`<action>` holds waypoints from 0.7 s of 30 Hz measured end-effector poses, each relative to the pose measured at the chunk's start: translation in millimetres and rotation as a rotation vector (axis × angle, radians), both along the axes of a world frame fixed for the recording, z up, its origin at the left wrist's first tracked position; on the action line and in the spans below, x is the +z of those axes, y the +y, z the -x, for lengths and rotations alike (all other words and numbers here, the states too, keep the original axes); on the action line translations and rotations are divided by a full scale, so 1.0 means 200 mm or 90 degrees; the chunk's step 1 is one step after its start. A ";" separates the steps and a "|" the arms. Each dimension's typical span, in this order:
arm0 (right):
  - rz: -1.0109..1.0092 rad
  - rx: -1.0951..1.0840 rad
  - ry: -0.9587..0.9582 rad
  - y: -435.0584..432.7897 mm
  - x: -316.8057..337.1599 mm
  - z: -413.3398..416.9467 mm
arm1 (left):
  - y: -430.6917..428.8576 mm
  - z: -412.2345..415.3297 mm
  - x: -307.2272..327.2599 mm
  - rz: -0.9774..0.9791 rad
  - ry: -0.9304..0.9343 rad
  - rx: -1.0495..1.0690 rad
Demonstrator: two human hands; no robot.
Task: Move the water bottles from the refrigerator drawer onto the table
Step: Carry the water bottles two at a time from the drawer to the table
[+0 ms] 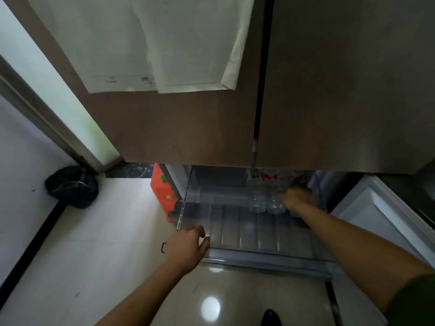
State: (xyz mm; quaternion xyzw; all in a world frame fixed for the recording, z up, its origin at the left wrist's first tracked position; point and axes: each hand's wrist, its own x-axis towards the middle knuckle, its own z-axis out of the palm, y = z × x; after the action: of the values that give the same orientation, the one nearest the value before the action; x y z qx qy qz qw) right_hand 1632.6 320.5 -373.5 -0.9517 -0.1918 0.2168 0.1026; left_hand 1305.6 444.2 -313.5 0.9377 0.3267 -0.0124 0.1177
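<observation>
Pale glossy floor tiles run up to a tall brown refrigerator whose two upper doors stand closed, with white papers hanging on the left door. Below the doors, a clear plastic refrigerator drawer is pulled out toward the viewer, its ribbed bottom mostly bare. The water bottles lie side by side at the drawer's far right, their clear bases facing forward and their red-and-white labels partly tucked under the door edge; the blur makes their count hard to tell. The right hand reaches deep into the drawer at the right end of that row, fingers curled down over a bottle there, but whether its grip has truly clenched on the bottle cannot be told, since the hand hides the contact. The left hand sits at the drawer's near left corner, fingers loosely bent, its grip released and grasping nothing, its fingertips just at the front rim. An orange box-like object stands against the refrigerator's left side, touching the drawer's rail area. A dark bag slumps on the floor by the wall, well apart from the drawer. A white panel angles along the right of the drawer.
</observation>
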 end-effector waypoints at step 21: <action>-0.327 0.044 0.526 -0.33 0.39 0.33 | 0.11 -0.37 0.14 0.535 -0.236 0.238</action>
State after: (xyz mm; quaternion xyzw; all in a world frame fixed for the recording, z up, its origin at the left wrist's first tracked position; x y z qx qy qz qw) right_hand 1565.8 254.7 -296.0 -0.7230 -0.2137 0.5254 0.3945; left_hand 1379.2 467.2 -285.4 0.7208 0.4296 0.0453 0.5420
